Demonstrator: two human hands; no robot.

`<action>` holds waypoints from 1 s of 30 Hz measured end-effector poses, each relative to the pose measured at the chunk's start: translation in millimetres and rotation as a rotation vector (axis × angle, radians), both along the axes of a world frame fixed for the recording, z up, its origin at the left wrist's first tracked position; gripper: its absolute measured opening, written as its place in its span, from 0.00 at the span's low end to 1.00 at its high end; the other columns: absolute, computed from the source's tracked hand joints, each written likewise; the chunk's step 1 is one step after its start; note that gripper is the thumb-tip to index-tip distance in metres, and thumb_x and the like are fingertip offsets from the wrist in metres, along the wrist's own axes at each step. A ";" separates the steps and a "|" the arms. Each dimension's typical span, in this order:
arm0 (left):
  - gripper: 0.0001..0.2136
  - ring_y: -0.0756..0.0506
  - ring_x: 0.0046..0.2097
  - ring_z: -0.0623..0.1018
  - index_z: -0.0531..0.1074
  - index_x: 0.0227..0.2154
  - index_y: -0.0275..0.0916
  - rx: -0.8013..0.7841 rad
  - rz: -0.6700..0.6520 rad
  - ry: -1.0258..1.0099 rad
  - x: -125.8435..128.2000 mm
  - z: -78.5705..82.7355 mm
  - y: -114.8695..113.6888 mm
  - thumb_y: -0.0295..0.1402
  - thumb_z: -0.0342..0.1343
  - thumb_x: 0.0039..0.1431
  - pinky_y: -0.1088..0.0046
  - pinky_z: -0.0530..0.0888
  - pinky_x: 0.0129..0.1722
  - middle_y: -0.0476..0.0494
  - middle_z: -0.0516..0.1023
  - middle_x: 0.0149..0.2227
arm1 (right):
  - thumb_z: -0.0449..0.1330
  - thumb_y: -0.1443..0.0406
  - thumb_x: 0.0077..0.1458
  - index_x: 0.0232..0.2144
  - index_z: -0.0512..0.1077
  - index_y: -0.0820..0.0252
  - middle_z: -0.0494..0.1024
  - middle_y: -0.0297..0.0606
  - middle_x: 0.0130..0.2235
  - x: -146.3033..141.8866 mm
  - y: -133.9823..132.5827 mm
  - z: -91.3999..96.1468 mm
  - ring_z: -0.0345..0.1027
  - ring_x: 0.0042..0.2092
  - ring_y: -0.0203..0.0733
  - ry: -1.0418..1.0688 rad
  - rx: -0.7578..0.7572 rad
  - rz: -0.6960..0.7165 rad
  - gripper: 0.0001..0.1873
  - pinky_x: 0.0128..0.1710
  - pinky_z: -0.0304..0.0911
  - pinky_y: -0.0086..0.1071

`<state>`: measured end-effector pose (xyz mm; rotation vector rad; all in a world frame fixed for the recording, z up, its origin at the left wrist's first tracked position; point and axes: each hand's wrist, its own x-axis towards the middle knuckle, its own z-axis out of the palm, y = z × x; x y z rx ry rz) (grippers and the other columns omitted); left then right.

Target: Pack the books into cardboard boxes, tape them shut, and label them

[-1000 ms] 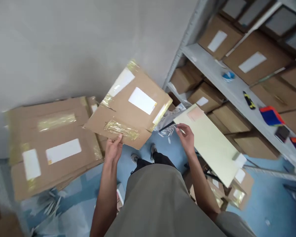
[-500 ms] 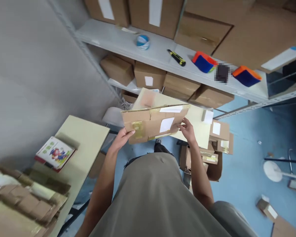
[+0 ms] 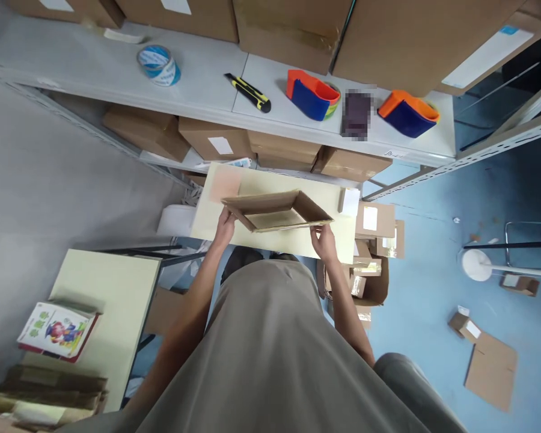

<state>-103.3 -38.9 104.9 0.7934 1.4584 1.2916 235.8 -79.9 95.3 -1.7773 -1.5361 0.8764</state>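
brown cardboard sits between the person's fingers: the left hand (image 3: 226,227) has its fingers closed on the left end of a shallow carton frame (image 3: 313,207), and the right hand (image 3: 324,243) grips the near edge by its right corner, thumb and fingers drawn narrow around the board. the frame is squashed into a slanted four-sided shape, and a pale surface shows through its middle. it is over a cream table (image 3: 297,246); whether it rests on the top, i cannot tell. near the left hand a pinkish patch (image 3: 225,180) marks the tabletop, and a small white box (image 3: 349,201) stands at the right end.

beyond the table, brown boxes (image 3: 216,138) line a lower shelf. on the grey shelf (image 3: 207,99) above lie a blue and white tape roll (image 3: 158,65), a black and yellow cutter (image 3: 247,93), two orange and blue bands (image 3: 313,99), and a blurred dark item (image 3: 357,114) between the bands.

to the right of the table, an open carton (image 3: 381,285) holds smaller boxes, and farther out a flat cardboard sheet (image 3: 491,370) lies on the blue floor (image 3: 424,337). to the left, a second cream table (image 3: 108,288) carries books (image 3: 56,331) and a pile of folded cardboard (image 3: 49,391).
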 end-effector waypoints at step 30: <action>0.44 0.30 0.71 0.71 0.58 0.76 0.51 -0.042 -0.396 0.244 -23.3 7.7 22.2 0.53 0.68 0.62 0.51 0.78 0.63 0.33 0.63 0.75 | 0.59 0.35 0.64 0.74 0.63 0.49 0.72 0.52 0.70 6.3 79.0 24.7 0.74 0.64 0.60 0.372 -0.164 0.091 0.46 0.61 0.75 0.55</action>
